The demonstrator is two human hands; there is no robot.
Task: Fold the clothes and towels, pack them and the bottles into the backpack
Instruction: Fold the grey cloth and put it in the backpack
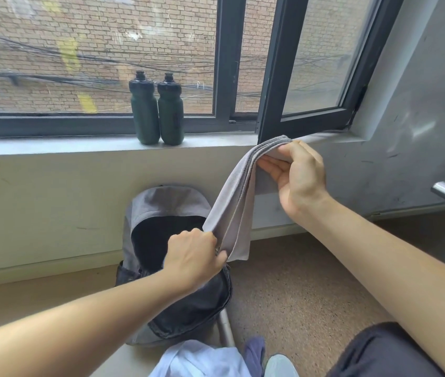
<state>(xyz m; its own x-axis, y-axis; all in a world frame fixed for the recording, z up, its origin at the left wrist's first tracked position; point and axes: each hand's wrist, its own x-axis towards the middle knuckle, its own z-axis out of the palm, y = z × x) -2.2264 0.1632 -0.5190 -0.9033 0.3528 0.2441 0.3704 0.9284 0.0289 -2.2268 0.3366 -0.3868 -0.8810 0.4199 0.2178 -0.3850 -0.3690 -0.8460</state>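
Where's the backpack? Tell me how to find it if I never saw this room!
Find the big window, with two dark green bottles on its sill. Straight below them, on the floor against the wall, stands the grey backpack. Unlike the grey towel held up in the air and the pale clothes nearer the camera, it gapes unzipped, black inside.

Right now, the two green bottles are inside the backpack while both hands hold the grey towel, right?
Not quite: the head view shows the dark green bottles standing on the windowsill, not inside the open backpack. The left hand and right hand do hold the grey towel.
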